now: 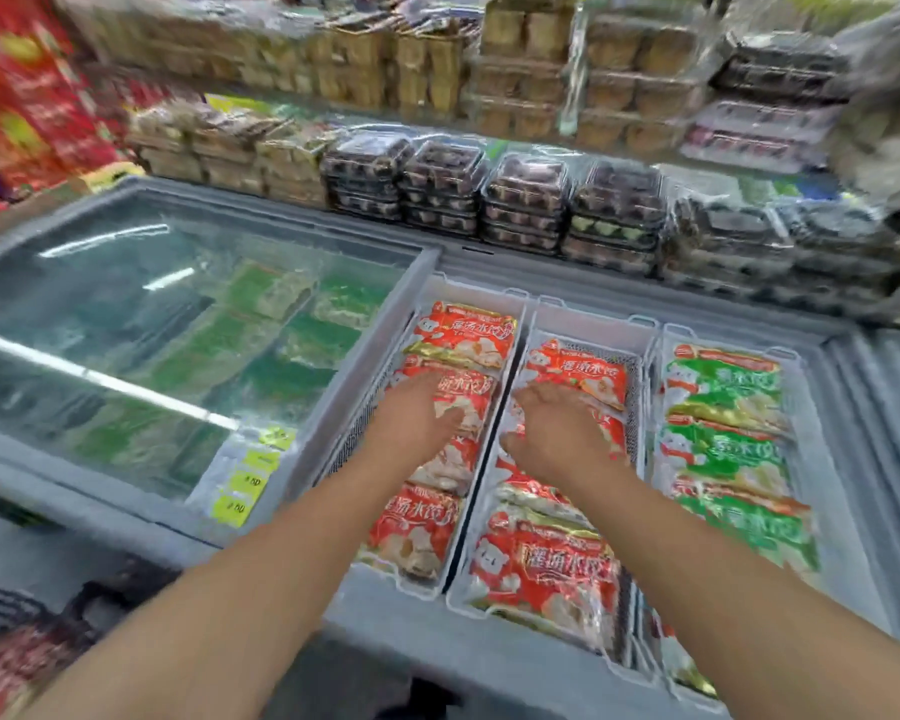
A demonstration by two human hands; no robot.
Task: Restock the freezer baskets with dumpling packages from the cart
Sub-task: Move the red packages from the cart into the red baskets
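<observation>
Open chest freezer (pixel 489 662), three white baskets side by side within. Left basket (pixel 481 293) and middle basket (pixel 593 324) packed with red dumpling packages (pixel 546 569); right basket (pixel 785 356), farthest from the freezer's closed glass lid (pixel 178 324), packed with green dumpling packages (pixel 728 387). Left hand (pixel 417 415) laid flat, fingers straight, on a red package in the left basket, gripping nothing. Right hand (pixel 557 433) spread, fingers relaxed, resting on red packages in the middle basket, nothing clasped. Behind the freezer, shelves of stacked clear trays (pixel 526 205), blurred. Yellow price tags (pixel 245 480) under the glass lid's near corner.
</observation>
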